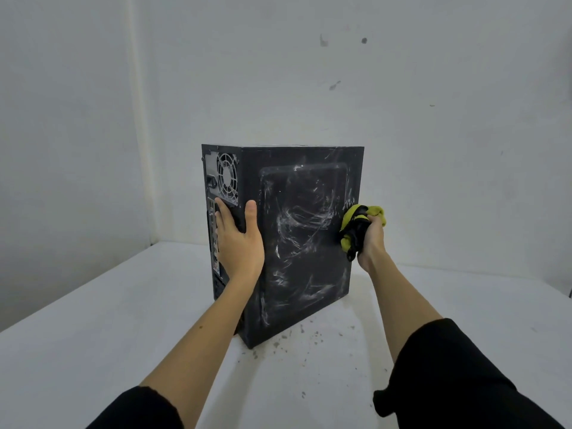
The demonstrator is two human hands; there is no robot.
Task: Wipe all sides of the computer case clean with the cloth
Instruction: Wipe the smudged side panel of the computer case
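A black computer case (pixel 297 243) stands upright on the white table (pixel 93 351), its rear panel with the fan grille turned to the left. White dusty smears streak the side panel that faces me. My left hand (pixel 238 239) lies flat on the rear left corner, fingers on the back panel and thumb on the side panel. My right hand (pixel 371 239) grips a bunched yellow-green and black cloth (pixel 356 224) at the case's right edge, about mid-height. The cloth touches that edge.
Dark specks of dirt (pixel 297 342) lie scattered on the table in front of the case. Grey walls stand close behind and to the left. The table's left edge runs diagonally at the lower left.
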